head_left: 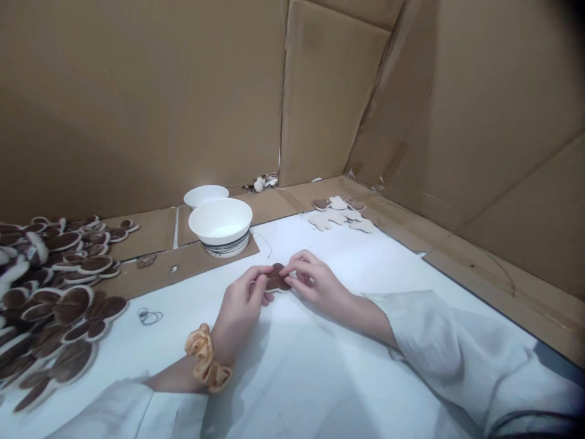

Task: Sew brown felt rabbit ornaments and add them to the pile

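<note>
Between my hands is a small brown fabric cutout (276,278) with rounded lobes and a pale edge, held just above the white tabletop. My left hand (243,299), with an orange scrunchie (206,358) at its wrist, grips the cutout's left side between thumb and fingers. The fingertips of my right hand (315,277) are pinched together at its right edge. Anything thin between those right fingers is too small to make out.
Many brown, white-edged fabric pieces (73,305) are heaped at the left. Dark thread (150,316) lies nearby. A white bowl (220,219) wound with dark thread stands before another white bowl (205,194). Pale cutouts (337,217) lie far right. Cardboard walls (146,97) enclose the table.
</note>
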`<control>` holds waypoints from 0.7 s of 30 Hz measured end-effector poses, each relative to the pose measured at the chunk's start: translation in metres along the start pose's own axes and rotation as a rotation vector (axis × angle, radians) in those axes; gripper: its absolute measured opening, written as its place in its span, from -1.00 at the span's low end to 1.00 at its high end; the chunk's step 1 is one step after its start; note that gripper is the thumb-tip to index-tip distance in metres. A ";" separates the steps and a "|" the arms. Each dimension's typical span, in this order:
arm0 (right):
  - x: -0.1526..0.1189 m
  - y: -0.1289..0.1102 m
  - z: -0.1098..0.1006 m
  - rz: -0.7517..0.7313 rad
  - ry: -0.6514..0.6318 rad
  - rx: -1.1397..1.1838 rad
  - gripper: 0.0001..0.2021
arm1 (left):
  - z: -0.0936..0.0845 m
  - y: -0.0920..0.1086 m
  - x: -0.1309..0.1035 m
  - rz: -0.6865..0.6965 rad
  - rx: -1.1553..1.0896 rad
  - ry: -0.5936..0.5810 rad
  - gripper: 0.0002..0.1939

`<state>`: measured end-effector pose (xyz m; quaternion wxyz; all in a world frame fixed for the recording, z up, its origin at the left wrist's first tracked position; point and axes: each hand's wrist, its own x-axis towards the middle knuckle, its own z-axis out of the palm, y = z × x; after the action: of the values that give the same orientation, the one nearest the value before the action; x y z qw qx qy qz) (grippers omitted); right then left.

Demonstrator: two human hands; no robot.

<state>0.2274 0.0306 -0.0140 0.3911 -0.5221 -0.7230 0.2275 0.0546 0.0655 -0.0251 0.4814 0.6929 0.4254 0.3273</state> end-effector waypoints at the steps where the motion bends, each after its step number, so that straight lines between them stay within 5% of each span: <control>1: 0.000 0.000 0.002 -0.013 -0.012 -0.012 -0.85 | 0.000 -0.001 0.000 -0.013 0.007 -0.005 -0.68; 6: 0.002 0.002 0.010 -0.049 -0.076 -0.045 -0.83 | 0.000 0.000 0.000 -0.026 -0.002 -0.060 -0.69; 13: 0.006 0.005 0.014 -0.072 -0.160 -0.148 -0.85 | -0.005 0.008 -0.001 0.132 0.492 0.020 -0.78; 21: 0.012 0.002 0.010 -0.087 -0.265 -0.215 -0.84 | -0.008 0.015 -0.001 0.148 0.741 -0.046 -0.78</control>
<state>0.2186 0.0431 -0.0179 0.2436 -0.4944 -0.8104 0.1986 0.0515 0.0654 -0.0088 0.1826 0.8562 0.4526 0.1694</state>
